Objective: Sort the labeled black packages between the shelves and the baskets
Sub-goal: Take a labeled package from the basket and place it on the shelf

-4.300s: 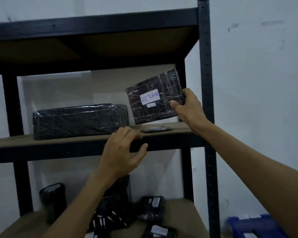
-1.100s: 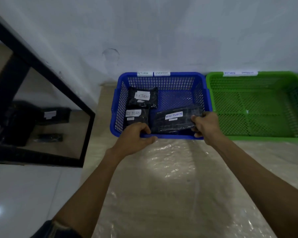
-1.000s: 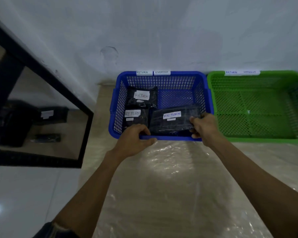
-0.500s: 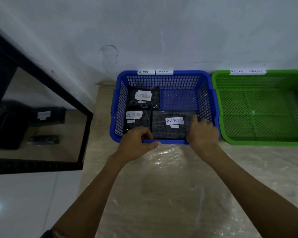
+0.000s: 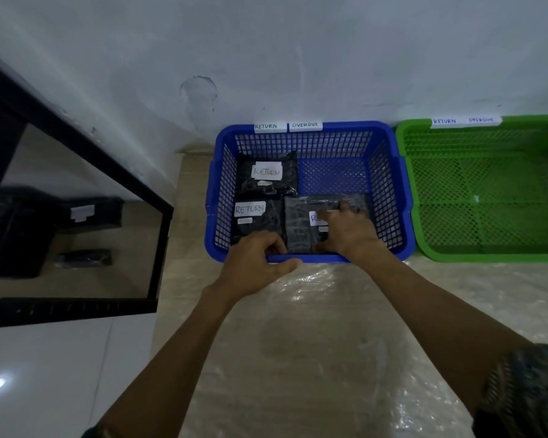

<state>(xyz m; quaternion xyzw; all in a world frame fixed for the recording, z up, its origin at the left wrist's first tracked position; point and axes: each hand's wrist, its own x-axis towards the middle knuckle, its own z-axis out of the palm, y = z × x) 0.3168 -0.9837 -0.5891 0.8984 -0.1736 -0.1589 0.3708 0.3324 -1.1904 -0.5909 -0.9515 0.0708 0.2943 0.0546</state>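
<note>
A blue basket [image 5: 389, 172] tagged RETURN and OVERDUE stands on the floor by the wall. Three black wrapped packages lie in it, each with a white RETURN label: one at the back left [image 5: 266, 173], one at the front left [image 5: 255, 218], and a wider one [image 5: 299, 222] at the front right. My right hand [image 5: 348, 230] lies flat on the wider package with fingers spread, covering part of its label. My left hand [image 5: 255, 265] grips the basket's front rim, thumb outside and fingers curled inside.
A green basket [image 5: 487, 191], also tagged RETURN and OVERDUE, stands to the right of the blue one. The black metal shelf [image 5: 76, 147] is at the left, with more black packages [image 5: 86, 213] on its low board. Clear plastic sheeting [image 5: 329, 327] covers the floor.
My right hand has laid the wider package flat in the basket's front right and slid on top of it. My left hand has stayed on the front rim.
</note>
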